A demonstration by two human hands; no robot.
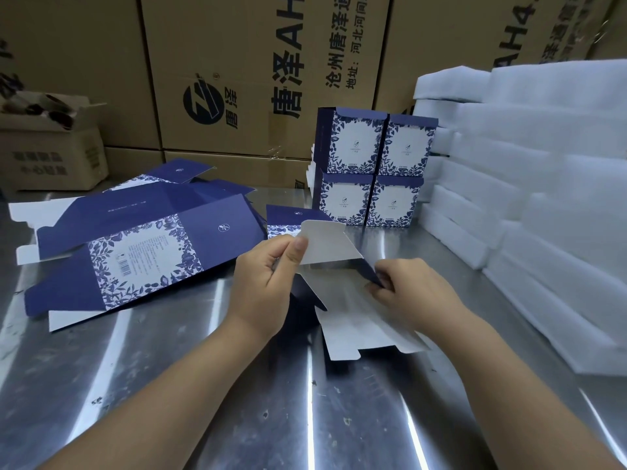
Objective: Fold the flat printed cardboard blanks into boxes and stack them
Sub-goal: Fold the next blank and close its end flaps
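The steel table point(169, 385) fills the near field and carries all work items; behind it, brown printed shipping cartons point(237, 62) form a wall across the rear; a stack of white foam slabs point(543, 164) occupies the right side of the table, reaching up against the cartons; a loose pile of flat blanks point(135, 252), blue and floral print facing up, lies on the left half of the table; a small open carton point(51, 154) stands at far left beyond the pile; four folded boxes point(353, 144) stand two over two at the rear centre, just beside the foam slabs; the blank in work point(356, 310) lies at table centre, white inner face up, one flap raised; the left hand point(268, 279) pinches the top of that raised flap between thumb and fingers; the right hand point(414, 290) pinches the blue edge of the blank on its right side.
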